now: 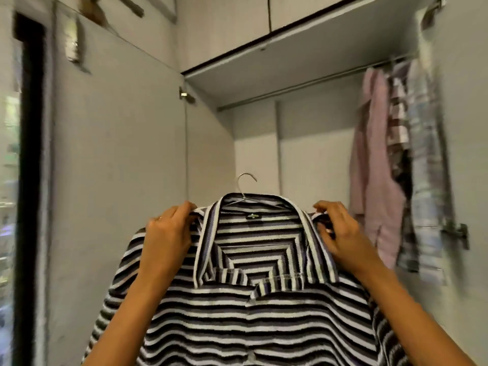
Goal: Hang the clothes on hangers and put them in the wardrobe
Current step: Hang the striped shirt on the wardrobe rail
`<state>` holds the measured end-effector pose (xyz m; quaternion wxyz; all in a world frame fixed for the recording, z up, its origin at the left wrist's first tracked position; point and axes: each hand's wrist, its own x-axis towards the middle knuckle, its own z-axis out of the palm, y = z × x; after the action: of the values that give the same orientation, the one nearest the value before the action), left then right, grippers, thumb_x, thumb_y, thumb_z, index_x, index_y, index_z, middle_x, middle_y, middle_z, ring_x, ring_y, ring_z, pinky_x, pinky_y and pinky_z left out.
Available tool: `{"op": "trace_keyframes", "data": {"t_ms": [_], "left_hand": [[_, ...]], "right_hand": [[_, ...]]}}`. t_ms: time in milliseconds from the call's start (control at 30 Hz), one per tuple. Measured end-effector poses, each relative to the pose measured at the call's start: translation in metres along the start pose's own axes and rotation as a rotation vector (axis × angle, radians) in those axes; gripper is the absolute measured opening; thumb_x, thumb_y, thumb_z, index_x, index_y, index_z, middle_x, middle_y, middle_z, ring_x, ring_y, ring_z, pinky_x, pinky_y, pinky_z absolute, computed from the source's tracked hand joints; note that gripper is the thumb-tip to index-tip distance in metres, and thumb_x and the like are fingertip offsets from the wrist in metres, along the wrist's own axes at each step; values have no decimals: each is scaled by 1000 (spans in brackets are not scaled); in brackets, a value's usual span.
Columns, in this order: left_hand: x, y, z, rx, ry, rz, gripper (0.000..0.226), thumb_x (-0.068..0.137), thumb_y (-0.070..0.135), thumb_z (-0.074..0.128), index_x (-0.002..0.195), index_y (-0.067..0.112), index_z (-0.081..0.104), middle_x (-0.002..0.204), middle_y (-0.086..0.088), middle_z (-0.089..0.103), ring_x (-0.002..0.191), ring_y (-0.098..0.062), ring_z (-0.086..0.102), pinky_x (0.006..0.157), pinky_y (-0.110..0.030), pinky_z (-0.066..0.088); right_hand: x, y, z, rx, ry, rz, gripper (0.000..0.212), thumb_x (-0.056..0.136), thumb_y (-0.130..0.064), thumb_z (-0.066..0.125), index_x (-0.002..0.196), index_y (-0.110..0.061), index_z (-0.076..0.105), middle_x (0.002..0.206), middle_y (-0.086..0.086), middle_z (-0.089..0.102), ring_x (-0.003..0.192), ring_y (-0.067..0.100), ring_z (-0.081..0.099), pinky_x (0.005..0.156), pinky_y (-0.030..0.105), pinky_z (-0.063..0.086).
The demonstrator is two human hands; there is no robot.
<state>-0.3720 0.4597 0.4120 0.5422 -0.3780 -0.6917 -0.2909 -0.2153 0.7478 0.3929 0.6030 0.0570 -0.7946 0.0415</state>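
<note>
Grey wardrobe (pixel 311 154) open ahead, shirts (pixel 396 159) on its rail (pixel 303 87) at upper right. Low centre, my left hand (pixel 167 233) and right hand (pixel 335 231) pinch a striped shirt (pixel 253 313) on its hanger (pixel 240 190).

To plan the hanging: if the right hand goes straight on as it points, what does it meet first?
Probably nothing near: the right hand, gripping the striped shirt, points into open space, toward the wardrobe's back panel. The pink shirt hangs just right; depth unclear.
</note>
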Motion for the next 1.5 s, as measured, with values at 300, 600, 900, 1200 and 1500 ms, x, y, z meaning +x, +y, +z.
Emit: {"op": "trace_keyframes", "data": {"t_ms": [300, 600, 900, 1200, 1500], "left_hand": [[69, -14, 158, -238, -14, 85, 12, 85, 2, 59, 92, 11, 59, 74, -5, 63, 68, -28, 58, 67, -33, 32], [141, 23, 321, -545, -26, 54, 64, 84, 1, 60, 141, 15, 37, 146, -13, 39, 137, -30, 30, 116, -43, 21], [252, 89, 466, -609, -145, 52, 55, 94, 37, 49, 139, 7, 39, 149, -12, 34, 137, -29, 27, 114, -46, 24], [295, 125, 586, -790, -134, -3, 42, 92, 31, 53, 130, 16, 45, 128, -4, 52, 120, -21, 44, 101, -35, 38], [332, 176, 677, -961, -138, 40, 31, 87, 27, 57, 116, 17, 53, 116, 0, 56, 109, -17, 51, 94, -40, 46]], "right_hand": [[4, 53, 4, -565, -7, -35, 42, 78, -9, 61, 118, -17, 53, 81, 5, 65, 55, 25, 61, 47, 33, 53], [64, 140, 8, -909, 136, 80, 37, 88, -20, 35, 110, -14, 64, 68, 5, 60, 47, 24, 56, 42, 18, 27], [194, 276, 13, -1210, 200, 140, 31, 98, -10, 35, 119, -20, 56, 86, 14, 61, 76, 35, 62, 57, 34, 36], [297, 387, 31, -1408, 222, 253, 36, 99, -9, 27, 125, -17, 51, 107, 19, 61, 96, 38, 61, 73, 41, 46], [378, 456, 0, -1693, 273, 178, 38, 100, -8, 26, 133, -10, 45, 113, 22, 58, 96, 38, 61, 62, 38, 38]]}}
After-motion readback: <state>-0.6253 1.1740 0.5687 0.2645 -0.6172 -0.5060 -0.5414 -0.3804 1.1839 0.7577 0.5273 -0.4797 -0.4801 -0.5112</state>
